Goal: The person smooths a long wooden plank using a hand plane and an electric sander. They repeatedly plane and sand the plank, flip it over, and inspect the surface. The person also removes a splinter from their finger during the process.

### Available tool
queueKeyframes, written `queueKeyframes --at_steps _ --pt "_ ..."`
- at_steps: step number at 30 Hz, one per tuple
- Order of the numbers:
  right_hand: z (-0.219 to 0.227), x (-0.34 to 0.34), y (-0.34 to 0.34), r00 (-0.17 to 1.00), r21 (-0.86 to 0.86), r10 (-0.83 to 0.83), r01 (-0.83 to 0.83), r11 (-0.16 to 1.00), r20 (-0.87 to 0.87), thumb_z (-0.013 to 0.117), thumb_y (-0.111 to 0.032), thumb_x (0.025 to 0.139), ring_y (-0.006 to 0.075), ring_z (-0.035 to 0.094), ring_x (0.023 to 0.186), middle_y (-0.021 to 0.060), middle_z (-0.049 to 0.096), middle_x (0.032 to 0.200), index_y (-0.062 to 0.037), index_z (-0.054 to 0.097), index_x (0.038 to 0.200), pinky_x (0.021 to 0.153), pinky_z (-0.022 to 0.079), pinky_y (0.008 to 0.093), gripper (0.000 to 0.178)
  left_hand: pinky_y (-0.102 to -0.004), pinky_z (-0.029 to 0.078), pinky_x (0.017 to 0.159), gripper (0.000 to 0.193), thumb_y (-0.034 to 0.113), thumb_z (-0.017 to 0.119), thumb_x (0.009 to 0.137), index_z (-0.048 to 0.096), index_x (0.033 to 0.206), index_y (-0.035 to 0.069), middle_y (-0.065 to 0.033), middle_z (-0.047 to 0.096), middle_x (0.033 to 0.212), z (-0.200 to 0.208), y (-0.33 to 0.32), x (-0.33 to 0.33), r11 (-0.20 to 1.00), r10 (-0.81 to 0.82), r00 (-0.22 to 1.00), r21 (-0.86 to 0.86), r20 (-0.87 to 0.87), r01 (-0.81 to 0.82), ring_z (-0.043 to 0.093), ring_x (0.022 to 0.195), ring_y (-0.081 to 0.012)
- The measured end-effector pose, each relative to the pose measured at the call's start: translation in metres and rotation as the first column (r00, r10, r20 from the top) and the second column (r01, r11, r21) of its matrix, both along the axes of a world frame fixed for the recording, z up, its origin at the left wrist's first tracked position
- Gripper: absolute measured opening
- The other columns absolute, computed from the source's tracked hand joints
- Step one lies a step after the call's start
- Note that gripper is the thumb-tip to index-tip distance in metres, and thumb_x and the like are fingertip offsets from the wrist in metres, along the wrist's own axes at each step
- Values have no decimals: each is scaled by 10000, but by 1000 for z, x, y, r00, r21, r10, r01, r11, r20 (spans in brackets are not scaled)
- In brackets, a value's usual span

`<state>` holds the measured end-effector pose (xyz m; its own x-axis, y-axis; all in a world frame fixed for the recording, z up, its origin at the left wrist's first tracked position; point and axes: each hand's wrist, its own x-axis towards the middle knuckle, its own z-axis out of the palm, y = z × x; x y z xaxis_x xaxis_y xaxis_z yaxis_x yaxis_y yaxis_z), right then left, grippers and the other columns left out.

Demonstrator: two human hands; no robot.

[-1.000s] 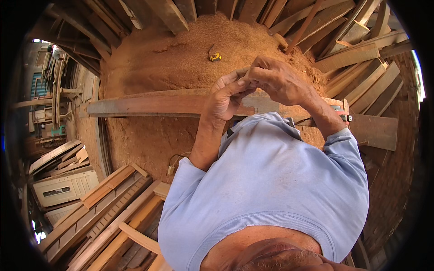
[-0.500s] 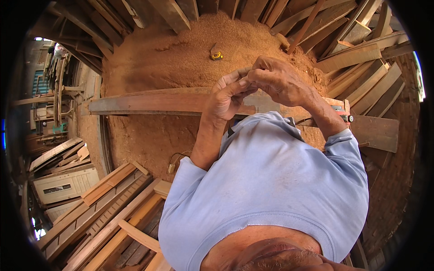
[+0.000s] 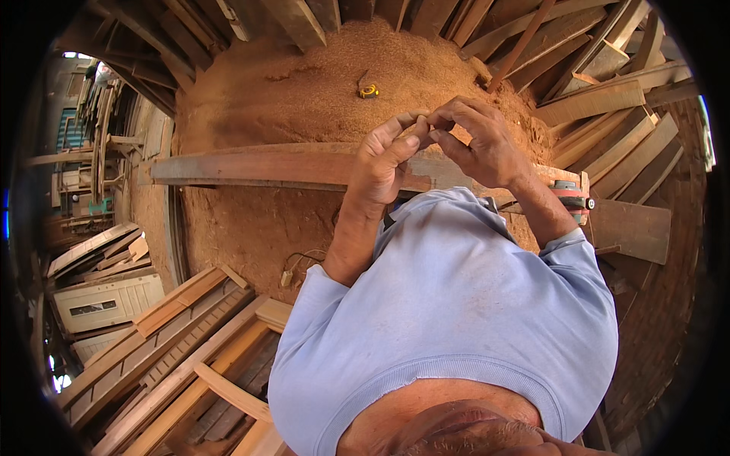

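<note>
My left hand (image 3: 382, 158) and my right hand (image 3: 487, 147) are raised in front of my chest, their fingertips meeting above a long wooden beam (image 3: 255, 169). Thumb and fingers of the left are pinched together. The right thumb and index finger curve into a pinch against the left fingertips, leaving a gap inside the curl. Whatever lies between the fingertips, if anything, is too small to make out. Past the hands, a yellow and black tape measure (image 3: 369, 91) lies on the sawdust.
A red and grey power tool (image 3: 569, 195) sits at the beam's right end. Planks lean along the far side and to the right (image 3: 593, 105). Stacked timber frames (image 3: 179, 346) and a pale panelled door (image 3: 106, 304) fill the near left. A cord with a plug (image 3: 287, 277) lies on the sawdust.
The right hand's fingers have loosened and spread from a tighter curl, and its knuckles have shifted slightly right. Both hands' fingertips still meet. The view has shifted a little.
</note>
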<state>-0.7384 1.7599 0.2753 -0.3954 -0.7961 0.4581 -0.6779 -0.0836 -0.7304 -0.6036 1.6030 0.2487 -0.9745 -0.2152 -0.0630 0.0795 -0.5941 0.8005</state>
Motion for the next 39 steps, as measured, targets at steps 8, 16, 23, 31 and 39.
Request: queueKeyframes --at_steps 8,16,23,31,39 --pt "-6 8 -2 987 -38 -127 124 992 -98 723 -106 845 321 689 798 148 703 879 -11 723 991 715 540 417 174 -269 476 1017 384 50 606 973 533 1329 -73 -54 689 1106 -2 11 1 992 106 994 -62 -5 -106 645 1043 -114" --pt "-9 11 -8 985 25 -128 131 991 -112 720 -105 871 329 684 795 139 706 862 -13 724 963 728 529 415 130 -123 382 654 353 39 605 993 546 1333 -33 36 623 979 -4 15 1 942 171 985 -293 -8 -166 488 781 32" --pt "-15 10 -15 995 -4 -99 99 995 -2 696 -86 890 313 705 739 147 702 821 7 706 938 666 548 390 105 -160 432 723 354 44 602 985 548 1327 -28 -32 684 1096 -11 9 4 949 138 990 -286 -16 -137 532 822 6" --pt "-22 11 -12 929 -27 -82 98 995 362 661 -58 927 236 705 766 133 708 825 10 693 968 718 551 354 85 -397 456 1120 458 137 642 943 530 1327 -85 -110 686 1151 -2 1 2 999 32 999 40 37 -33 665 1142 -249" --pt "-6 2 -2 991 -96 -27 40 995 128 711 -14 864 222 624 834 82 606 892 -39 636 985 746 522 357 145 -378 476 1076 559 173 641 920 483 1369 -121 -94 660 1154 -8 -6 0 992 -66 998 104 -15 67 654 1141 -223"
